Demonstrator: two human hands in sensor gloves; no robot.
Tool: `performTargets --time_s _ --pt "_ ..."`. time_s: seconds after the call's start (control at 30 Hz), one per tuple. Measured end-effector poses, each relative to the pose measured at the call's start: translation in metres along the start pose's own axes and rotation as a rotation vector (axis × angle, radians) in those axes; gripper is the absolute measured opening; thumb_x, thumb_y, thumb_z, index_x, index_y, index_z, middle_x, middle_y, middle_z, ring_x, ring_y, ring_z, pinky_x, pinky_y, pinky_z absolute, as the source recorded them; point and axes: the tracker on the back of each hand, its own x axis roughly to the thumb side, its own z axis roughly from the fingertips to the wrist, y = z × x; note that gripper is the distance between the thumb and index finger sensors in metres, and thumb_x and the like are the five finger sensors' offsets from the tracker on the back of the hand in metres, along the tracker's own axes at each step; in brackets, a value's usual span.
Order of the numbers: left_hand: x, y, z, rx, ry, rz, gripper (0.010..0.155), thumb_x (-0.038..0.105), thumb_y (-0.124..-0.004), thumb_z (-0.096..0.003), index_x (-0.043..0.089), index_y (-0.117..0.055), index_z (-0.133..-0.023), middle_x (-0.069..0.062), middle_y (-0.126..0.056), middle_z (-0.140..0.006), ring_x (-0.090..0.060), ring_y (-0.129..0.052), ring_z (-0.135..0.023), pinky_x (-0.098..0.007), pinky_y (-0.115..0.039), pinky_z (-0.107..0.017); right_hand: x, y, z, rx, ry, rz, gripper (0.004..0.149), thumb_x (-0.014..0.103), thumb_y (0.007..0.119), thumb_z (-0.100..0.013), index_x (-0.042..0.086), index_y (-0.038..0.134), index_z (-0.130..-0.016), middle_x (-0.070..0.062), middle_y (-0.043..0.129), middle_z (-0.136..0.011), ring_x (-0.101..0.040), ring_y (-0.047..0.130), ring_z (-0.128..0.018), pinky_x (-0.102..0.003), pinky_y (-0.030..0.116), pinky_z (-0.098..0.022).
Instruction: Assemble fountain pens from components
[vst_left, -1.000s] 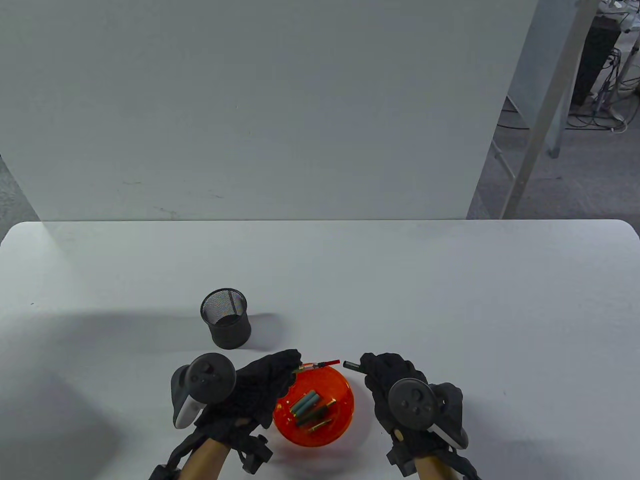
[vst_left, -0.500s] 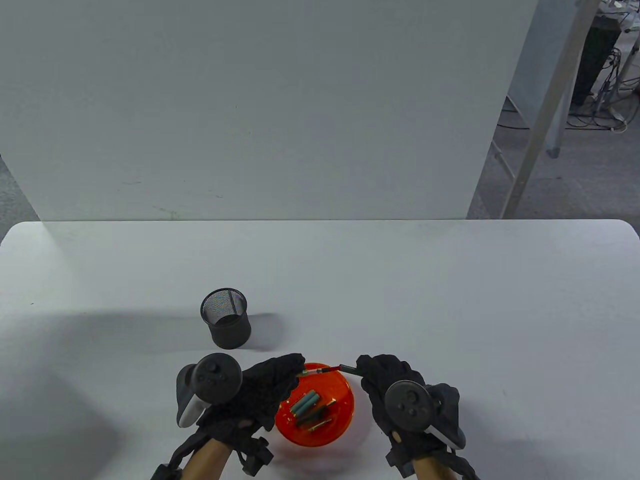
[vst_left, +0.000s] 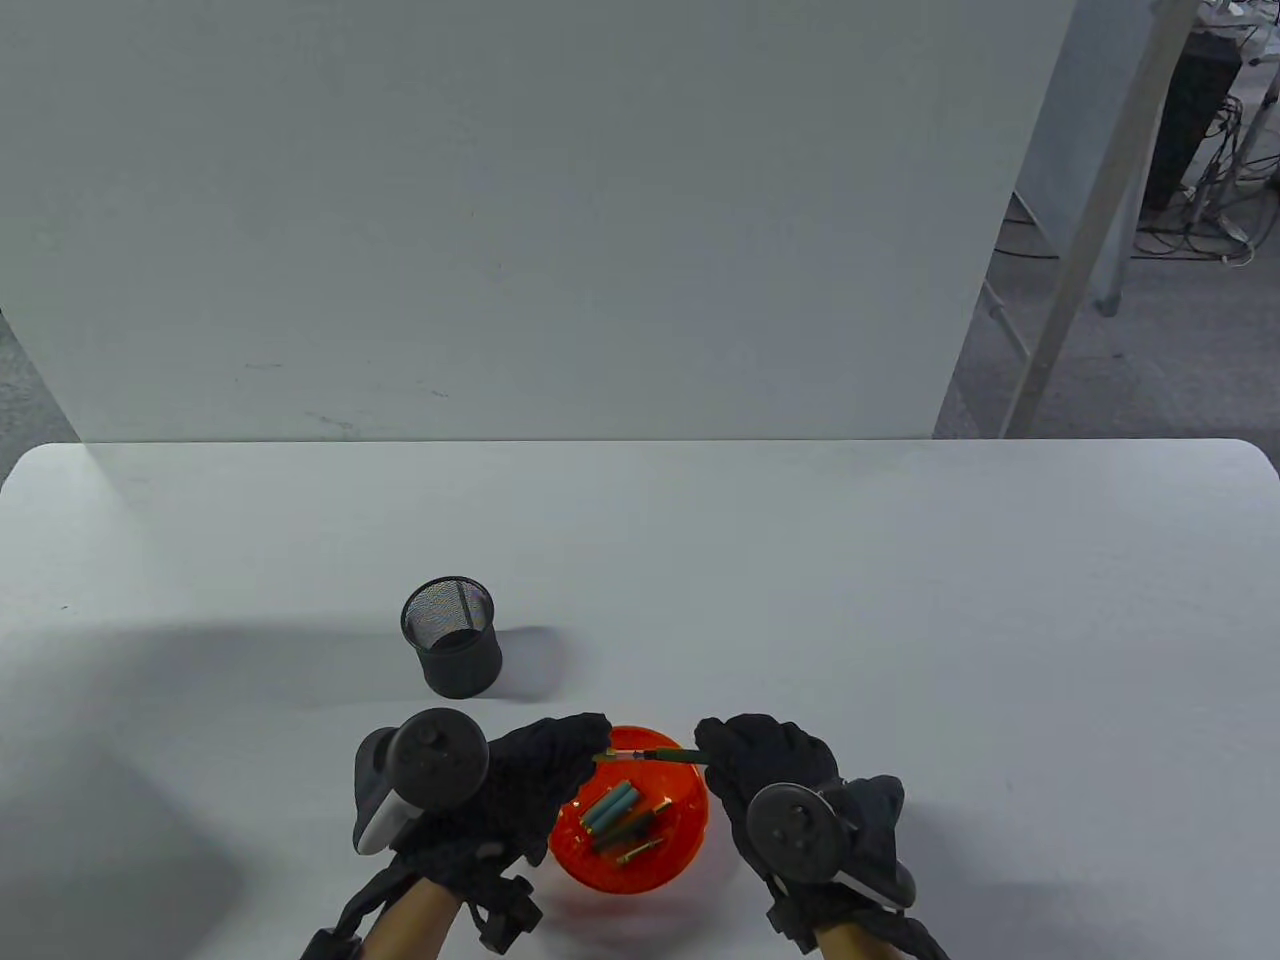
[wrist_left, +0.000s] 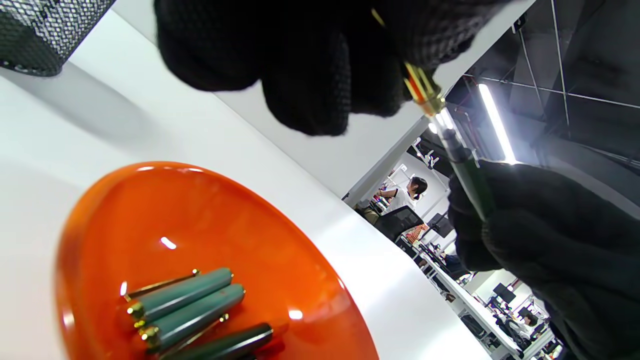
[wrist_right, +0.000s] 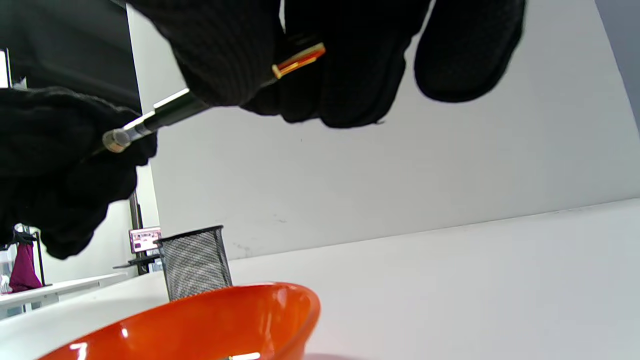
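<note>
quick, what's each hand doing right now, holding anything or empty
Left hand: pinches the gold-ringed nib section above the orange bowl.
Right hand: grips the dark green barrel, pushed over that section.

Two hands in black knitted sensor gloves are seen at the near edge of the table view. The left hand (vst_left: 520, 790) is turned with its fingertips (wrist_left: 305, 95) pinched together on the gold end of a thin part. The right hand (vst_left: 775, 775) is curled, and a dark tube is gripped between its fingers (wrist_right: 225, 55). The fingertips of both hands are brought close together. A round black tracker is strapped on the back of each hand.
</note>
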Motion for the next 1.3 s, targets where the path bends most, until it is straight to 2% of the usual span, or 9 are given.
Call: performTargets --time_s 0.2,0.43,0.7,0.87,0.93,1.03,1.17,1.23,1.3 --pt "0.005 -0.009 -0.003 -0.092 -0.025 0.061 0.045 0.04 -0.069 -0.0553 0.029 -0.076 -0.099 -0.001 -0.095 -0.077 -0.018 -0.102 -0.051 -0.043 -0.087 -0.046 0.005 0.002 0.001 -0.005 -0.072 -0.128 0.044 0.031 0.073 -0.055 0.024 0.075 -0.097 -0.012 0.077 -0.093 -0.028 0.084 -0.075 -0.06 0.07 -0.063" --pt "0.008 -0.012 -0.003 -0.085 -0.031 -0.04 0.048 0.041 -0.079 -0.0539 0.03 -0.073 -0.1 0.0 -0.092 -0.084 -0.019 -0.101 -0.059 -0.044 -0.086 -0.05 0.002 0.004 0.001 -0.017 -0.05 -0.168 0.044 0.03 0.073 -0.055 0.023 0.074 -0.098 -0.012 0.077 -0.093 -0.028 0.084 -0.075 -0.06 0.071 -0.062" --pt "0.005 -0.011 -0.003 -0.066 -0.026 -0.012 0.046 0.042 -0.074 -0.0543 0.03 -0.075 -0.099 0.0 -0.092 -0.08 -0.018 -0.101 -0.057 -0.043 -0.085 -0.049 -0.004 0.004 -0.001 0.022 -0.04 -0.328 0.043 0.031 0.074 -0.054 0.021 0.075 -0.097 -0.013 0.081 -0.088 -0.026 0.088 -0.07 -0.06 0.073 -0.061" --pt "0.006 -0.013 -0.003 -0.072 -0.029 -0.027 0.046 0.042 -0.073 -0.0546 0.029 -0.074 -0.099 0.0 -0.091 -0.081 -0.018 -0.1 -0.058 -0.043 -0.085 -0.05 -0.005 0.007 -0.001 0.036 -0.018 -0.354 0.044 0.034 0.068 -0.057 0.02 0.075 -0.097 -0.012 0.083 -0.085 -0.024 0.09 -0.066 -0.058 0.076 -0.059" --pt "0.006 -0.013 -0.003 -0.068 -0.032 -0.015 0.047 0.041 -0.073 -0.0547 0.03 -0.073 -0.1 0.0 -0.091 -0.082 -0.018 -0.1 -0.059 -0.043 -0.085 -0.05 -0.01 0.009 -0.002 0.021 0.019 -0.456 0.046 0.038 0.063 -0.058 0.016 0.075 -0.097 -0.009 0.088 -0.077 -0.02 0.093 -0.057 -0.054 0.08 -0.055" --pt "0.008 -0.017 -0.003 -0.09 -0.046 -0.005 0.047 0.042 -0.071 -0.0553 0.03 -0.07 -0.101 0.001 -0.088 -0.085 -0.019 -0.098 -0.063 -0.044 -0.083 -0.052 -0.019 0.011 -0.002 -0.062 0.091 -0.595 0.055 0.043 0.061 -0.058 0.008 0.07 -0.1 0.002 0.099 -0.054 -0.013 0.1 -0.034 -0.046 0.088 -0.044" --pt "0.016 -0.025 -0.001 -0.094 -0.06 -0.024 0.048 0.042 -0.068 -0.0554 0.03 -0.068 -0.102 0.002 -0.087 -0.086 -0.018 -0.097 -0.065 -0.044 -0.083 -0.052 -0.026 0.01 0.001 -0.12 0.137 -0.658 0.06 0.048 0.06 -0.058 0.002 0.075 -0.094 0.008 0.101 -0.031 -0.009 0.099 -0.014 -0.04 0.092 -0.033" --pt "0.017 -0.025 -0.002 -0.082 -0.057 -0.048 0.048 0.043 -0.067 -0.0551 0.03 -0.068 -0.102 0.002 -0.087 -0.086 -0.018 -0.097 -0.065 -0.044 -0.083 -0.053 -0.027 0.01 0.001 -0.096 0.127 -0.646 0.061 0.049 0.059 -0.058 0.002 0.076 -0.094 0.008 0.102 -0.032 -0.01 0.099 -0.016 -0.04 0.092 -0.034" --pt "0.016 -0.024 -0.003 -0.069 -0.049 -0.049 0.048 0.043 -0.067 -0.0549 0.03 -0.068 -0.101 0.002 -0.087 -0.085 -0.018 -0.097 -0.064 -0.044 -0.083 -0.052 -0.027 0.012 0.001 -0.044 0.09 -0.65 0.068 0.053 0.056 -0.058 0.003 0.064 -0.103 0.001 0.1 -0.055 -0.017 0.101 -0.035 -0.048 0.087 -0.044"
